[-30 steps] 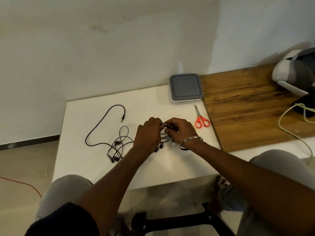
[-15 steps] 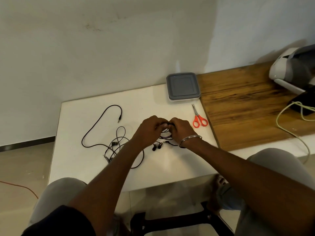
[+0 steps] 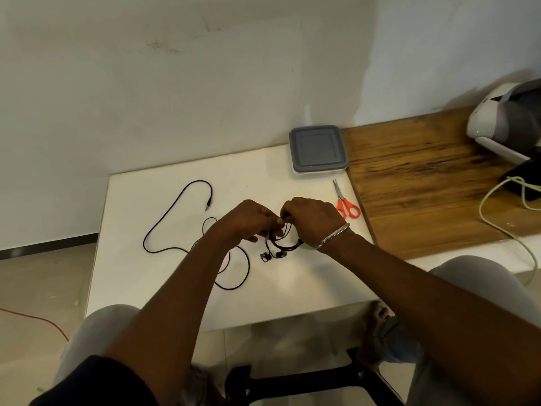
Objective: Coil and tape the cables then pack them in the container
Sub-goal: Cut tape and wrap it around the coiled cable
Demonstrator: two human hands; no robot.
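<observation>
My left hand (image 3: 248, 219) and my right hand (image 3: 313, 221) meet over the middle of the white table (image 3: 140, 276), both pinched on a black earphone cable (image 3: 281, 247). Its small coil hangs between the hands, and two earbuds dangle just below. A second black cable (image 3: 164, 218) with a jack plug lies loose on the table to the left, with loops trailing under my left forearm. The container (image 3: 317, 149), a shallow box with a grey lid on, sits at the table's far right corner. I see no tape.
Red-handled scissors (image 3: 345, 203) lie right of my right hand, near the edge of a wooden board (image 3: 424, 183). A white and grey device (image 3: 506, 124) and a pale cord (image 3: 503, 227) lie on the far right. My knees flank the table's near edge.
Both hands have lifted slightly off the table with the earphone cable, so the earbuds now hang lower. The loose cable's loop has slid out toward the near side.
</observation>
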